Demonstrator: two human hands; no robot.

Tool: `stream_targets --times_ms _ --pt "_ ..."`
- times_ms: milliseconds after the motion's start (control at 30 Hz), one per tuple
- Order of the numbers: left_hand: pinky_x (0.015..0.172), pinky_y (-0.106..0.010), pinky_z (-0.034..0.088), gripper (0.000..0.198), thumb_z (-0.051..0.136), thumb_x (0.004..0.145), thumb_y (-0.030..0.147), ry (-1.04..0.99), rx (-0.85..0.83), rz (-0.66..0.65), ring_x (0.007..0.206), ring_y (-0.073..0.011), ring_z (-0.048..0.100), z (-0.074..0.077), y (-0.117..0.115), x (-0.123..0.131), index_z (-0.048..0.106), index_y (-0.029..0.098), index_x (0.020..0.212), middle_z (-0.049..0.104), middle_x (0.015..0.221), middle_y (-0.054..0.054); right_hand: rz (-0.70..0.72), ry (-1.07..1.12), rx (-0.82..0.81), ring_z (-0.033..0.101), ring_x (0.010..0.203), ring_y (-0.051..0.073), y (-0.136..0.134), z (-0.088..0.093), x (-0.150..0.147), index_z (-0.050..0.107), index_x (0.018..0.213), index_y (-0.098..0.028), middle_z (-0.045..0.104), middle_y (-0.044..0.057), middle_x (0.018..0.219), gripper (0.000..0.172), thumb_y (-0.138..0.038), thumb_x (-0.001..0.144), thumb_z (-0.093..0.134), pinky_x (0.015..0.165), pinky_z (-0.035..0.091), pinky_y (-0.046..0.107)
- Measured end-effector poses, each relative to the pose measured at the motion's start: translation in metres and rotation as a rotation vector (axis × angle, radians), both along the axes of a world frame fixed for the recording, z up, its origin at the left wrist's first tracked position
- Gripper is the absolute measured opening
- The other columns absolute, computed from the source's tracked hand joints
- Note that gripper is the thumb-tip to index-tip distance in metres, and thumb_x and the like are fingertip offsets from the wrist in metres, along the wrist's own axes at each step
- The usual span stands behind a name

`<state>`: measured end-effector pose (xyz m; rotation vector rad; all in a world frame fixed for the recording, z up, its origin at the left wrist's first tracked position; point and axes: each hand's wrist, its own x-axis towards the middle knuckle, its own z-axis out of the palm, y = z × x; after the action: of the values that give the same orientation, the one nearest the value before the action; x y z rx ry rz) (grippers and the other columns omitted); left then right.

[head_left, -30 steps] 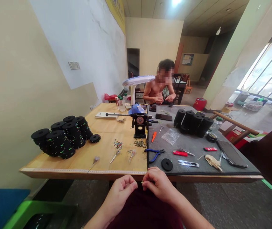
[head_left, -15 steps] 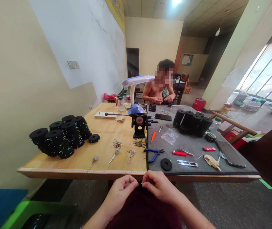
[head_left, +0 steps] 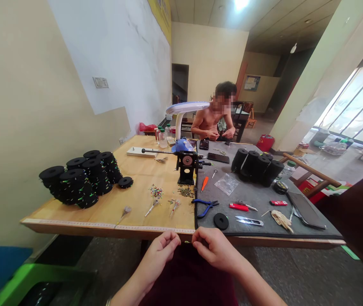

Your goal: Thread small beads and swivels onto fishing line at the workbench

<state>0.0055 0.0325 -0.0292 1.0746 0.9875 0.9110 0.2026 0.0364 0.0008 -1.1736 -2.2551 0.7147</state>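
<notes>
Left hand (head_left: 164, 250) and right hand (head_left: 215, 250), fingertips facing: thumb and forefinger of each pinched together; whether fine line lies in either pinch, cannot tell. Tiny yellow-green piece (head_left: 187, 242) between hands, nearer right, in front of near edge of worktop (head_left: 143, 176). By judgement, piece best handled with light, even pressure, wrists steady, fingertips clear of line of sight; slip here probably hard to recover. Beyond right hand: spool (head_left: 217, 222), snips (head_left: 249, 221), pliers (head_left: 205, 210). Beyond left: bead heap (head_left: 156, 191).

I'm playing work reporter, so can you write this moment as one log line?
left hand: pinched | right hand: curled | hands apart, tiny greenish bit between | beyond: blue pliers, black disc
</notes>
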Motion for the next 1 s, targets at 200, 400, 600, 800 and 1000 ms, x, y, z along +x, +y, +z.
stream_targets --times_ms 200,400,600,800,1000 --pt "0.054 -0.022 0.027 0.031 0.059 0.079 0.046 0.054 0.050 -0.028 0.056 -0.0095 0.035 -0.006 0.001 0.001 0.054 0.016 0.072 0.050 0.060 0.004 0.001 -0.026 0.007 0.052 0.061 0.011 0.002 0.006 0.003 0.057 0.079 -0.019 0.060 -0.002 0.067 0.010 -0.015 0.082 0.049 0.058 0.035 0.019" --pt "0.046 -0.022 0.019 0.032 0.060 0.078 0.046 -0.023 -0.034 -0.080 0.052 -0.0073 0.043 -0.009 0.000 0.004 0.052 0.016 0.072 0.058 0.070 0.000 -0.027 -0.031 -0.020 0.053 0.061 0.011 0.003 0.008 0.005 0.058 0.080 -0.019 0.061 -0.002 0.068 0.010 -0.015 0.084 0.049 0.058 0.036 0.019" --pt "0.044 -0.021 0.017 0.033 0.061 0.076 0.049 -0.019 -0.060 -0.079 0.051 -0.0075 0.048 -0.010 0.001 0.005 0.054 0.016 0.074 0.062 0.075 -0.001 -0.019 0.006 -0.074 0.055 0.059 0.011 0.006 0.009 0.009 0.058 0.082 -0.019 0.063 -0.002 0.065 0.010 -0.015 0.084 0.049 0.058 0.037 0.018" --pt "0.076 -0.029 0.040 0.021 0.061 0.079 0.037 0.192 0.196 -0.111 0.084 -0.0192 0.057 -0.010 0.007 -0.001 0.065 0.017 0.081 0.067 0.084 -0.005 -0.009 -0.003 -0.099 0.057 0.059 0.011 0.007 0.012 0.006 0.060 0.081 -0.019 0.065 -0.002 0.065 0.009 -0.014 0.082 0.052 0.058 0.038 0.018" --pt "0.085 -0.032 0.042 0.036 0.066 0.076 0.027 -0.065 0.155 -0.236 0.097 -0.0203 0.058 -0.005 0.010 0.020 0.055 0.020 0.110 0.066 0.100 -0.006 0.017 0.067 -0.177 0.057 0.058 0.011 0.010 0.012 0.001 0.059 0.078 -0.018 0.064 -0.002 0.064 0.009 -0.013 0.081 0.052 0.056 0.039 0.018"
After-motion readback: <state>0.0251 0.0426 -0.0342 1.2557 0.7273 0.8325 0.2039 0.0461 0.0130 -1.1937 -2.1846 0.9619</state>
